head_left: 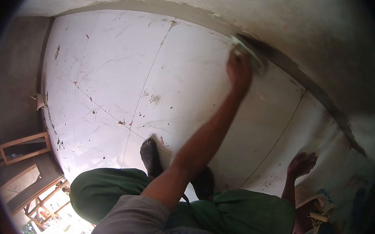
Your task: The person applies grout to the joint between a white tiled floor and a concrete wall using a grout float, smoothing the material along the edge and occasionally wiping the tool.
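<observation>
My left hand (pixel 239 68) is stretched toward the far wall and gripped on a pale, flat hand tool (pixel 254 58), blurred by motion. The tool is at the dark, wet-looking cement band (pixel 287 63) along the wall's base, where it borders the white tiled floor (pixel 190 82). My right hand (pixel 301 164) is out to the right over the tiles, with nothing in it and its fingers apart. My bare, dirty foot (pixel 149 153) and my bent knees in green trousers show below.
Grey plastered walls (pixel 17 61) bound the floor at left and top. Wooden frames (pixel 25 138) and a bright opening with timber pieces lie at lower left. Torn brown paper or sacking (pixel 316 208) lies at lower right. Small debris is scattered on the tiles.
</observation>
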A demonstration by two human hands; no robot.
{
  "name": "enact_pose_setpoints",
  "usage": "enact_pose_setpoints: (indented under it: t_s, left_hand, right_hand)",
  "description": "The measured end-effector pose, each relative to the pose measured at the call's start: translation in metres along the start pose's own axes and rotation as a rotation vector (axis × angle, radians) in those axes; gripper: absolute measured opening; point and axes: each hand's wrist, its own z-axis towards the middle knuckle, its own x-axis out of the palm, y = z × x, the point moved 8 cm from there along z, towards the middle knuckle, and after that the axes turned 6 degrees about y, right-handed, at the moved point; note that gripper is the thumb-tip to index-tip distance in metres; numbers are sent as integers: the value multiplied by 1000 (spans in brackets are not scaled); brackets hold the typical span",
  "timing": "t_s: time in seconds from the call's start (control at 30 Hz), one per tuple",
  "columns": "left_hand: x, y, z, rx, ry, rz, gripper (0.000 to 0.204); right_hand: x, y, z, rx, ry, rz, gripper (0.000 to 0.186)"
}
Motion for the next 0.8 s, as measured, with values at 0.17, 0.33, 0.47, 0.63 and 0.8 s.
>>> enact_pose_setpoints:
  t_s: [0.17, 0.33, 0.47, 0.63, 0.8]
  left_hand:
    - [-132, 7, 111, 281, -321, -257, 47]
    - [-153, -4, 171, 396, -231, -629, 41]
    - [-17, 2, 43, 75, -279, -228, 55]
    - [112, -34, -113, -123, 316, -288, 68]
    - [-20, -24, -13, 124, -257, -114, 38]
  right_hand:
    - [17, 20, -7, -144, -103, 68, 59]
    - [2, 26, -6, -83, -79, -4, 60]
    - [3, 7, -2, -58, -95, 16, 62]
    - [9, 5, -7, -71, -115, 103, 64]
    - [2, 21, -8, -98, -77, 199, 65]
